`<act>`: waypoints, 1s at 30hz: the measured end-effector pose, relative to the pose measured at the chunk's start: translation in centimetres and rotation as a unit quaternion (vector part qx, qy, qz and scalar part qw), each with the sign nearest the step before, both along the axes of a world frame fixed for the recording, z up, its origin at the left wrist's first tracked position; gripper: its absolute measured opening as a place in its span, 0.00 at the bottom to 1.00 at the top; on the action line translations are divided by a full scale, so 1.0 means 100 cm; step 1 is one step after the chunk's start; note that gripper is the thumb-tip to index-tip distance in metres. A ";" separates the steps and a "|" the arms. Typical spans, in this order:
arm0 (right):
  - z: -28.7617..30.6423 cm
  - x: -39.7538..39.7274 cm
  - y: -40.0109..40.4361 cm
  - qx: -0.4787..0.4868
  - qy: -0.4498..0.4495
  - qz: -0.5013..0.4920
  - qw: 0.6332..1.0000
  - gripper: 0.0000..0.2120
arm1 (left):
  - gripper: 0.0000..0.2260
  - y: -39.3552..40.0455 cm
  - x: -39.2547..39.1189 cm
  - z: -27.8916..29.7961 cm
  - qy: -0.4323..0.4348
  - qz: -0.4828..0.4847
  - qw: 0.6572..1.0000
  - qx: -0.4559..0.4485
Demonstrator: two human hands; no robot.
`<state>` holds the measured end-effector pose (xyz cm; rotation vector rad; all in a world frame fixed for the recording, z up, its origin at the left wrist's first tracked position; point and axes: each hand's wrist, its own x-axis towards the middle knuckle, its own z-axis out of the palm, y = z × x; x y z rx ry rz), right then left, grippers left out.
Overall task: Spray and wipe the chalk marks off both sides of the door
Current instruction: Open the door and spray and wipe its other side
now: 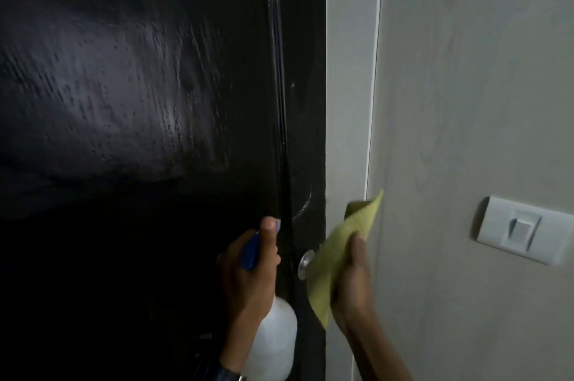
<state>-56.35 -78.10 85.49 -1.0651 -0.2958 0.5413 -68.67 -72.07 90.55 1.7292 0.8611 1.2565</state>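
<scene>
A black glossy door [139, 101] fills the left and middle of the view, with wet streaks and droplets across its upper panel. Faint white chalk marks [302, 205] show near its right edge, just above the silver knob [305, 262]. My left hand [248, 272] grips a white spray bottle [275, 340] by its blue trigger head [250, 253], thumb up against the door. My right hand [352, 281] holds a yellow-green cloth [334, 256] next to the knob, and the cloth covers part of it.
A pale door frame [348, 101] runs down beside the door's right edge. On the grey wall [466, 101] to the right sits a white light switch [521, 230]. A watch shows on my left wrist [228, 373].
</scene>
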 end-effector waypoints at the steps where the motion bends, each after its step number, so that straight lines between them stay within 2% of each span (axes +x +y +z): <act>1: 0.016 0.013 0.019 -0.004 -0.063 -0.017 0.998 0.38 | 0.42 0.005 0.001 -0.001 -0.008 0.006 1.000 -0.001; 2: 0.037 0.027 0.043 0.002 -0.141 -0.040 0.989 0.37 | 0.43 0.010 0.002 0.000 -0.013 0.007 1.000 -0.002; 4: 0.080 0.047 0.099 0.005 -0.333 -0.080 0.939 0.29 | 0.47 0.019 0.005 0.002 -0.016 0.015 1.000 -0.001; 5: 0.095 0.052 0.127 -0.011 -0.401 -0.108 0.910 0.26 | 0.50 0.023 0.007 0.003 -0.014 0.019 1.000 -0.003; 6: 0.099 0.057 0.152 -0.024 -0.430 -0.138 0.892 0.26 | 0.52 0.026 0.008 0.005 -0.014 0.020 1.000 -0.005; 8: 0.087 0.062 0.176 -0.013 -0.446 -0.198 0.873 0.25 | 0.52 0.034 0.010 0.007 -0.017 0.025 1.000 -0.006; 10: 0.050 0.064 0.180 0.013 -0.440 -0.214 0.872 0.25 | 0.50 0.041 0.012 0.006 -0.020 0.025 0.999 -0.007; 15: -0.087 0.043 0.166 -0.004 -0.344 -0.157 0.926 0.26 | 0.44 0.042 0.020 0.008 -0.041 -0.007 0.999 -0.009; 17: -0.110 0.036 0.159 -0.019 -0.335 -0.126 0.933 0.27 | 0.42 0.041 0.022 0.007 -0.043 -0.010 0.999 -0.015; 19: -0.083 0.041 0.155 -0.021 -0.350 -0.109 0.930 0.27 | 0.43 0.036 0.025 0.006 -0.043 -0.002 0.999 -0.011; 21: -0.016 0.058 0.160 0.022 -0.386 -0.101 0.917 0.25 | 0.47 0.032 0.030 0.003 -0.057 0.006 0.998 -0.010; 24: 0.111 0.096 0.176 0.034 -0.497 -0.156 0.853 0.27 | 0.47 0.035 0.033 -0.016 -0.074 0.009 0.997 -0.019; 26: 0.162 0.114 0.183 0.037 -0.540 -0.197 0.817 0.27 | 0.47 0.042 0.035 -0.029 -0.074 -0.017 0.993 -0.088; 28: 0.164 0.125 0.189 0.054 -0.545 -0.207 0.811 0.25 | 0.45 0.047 0.037 -0.038 -0.068 -0.020 0.993 -0.099; 30: 0.119 0.122 0.188 0.069 -0.507 -0.204 0.835 0.25 | 0.44 0.044 0.038 -0.037 -0.039 -0.020 0.998 -0.044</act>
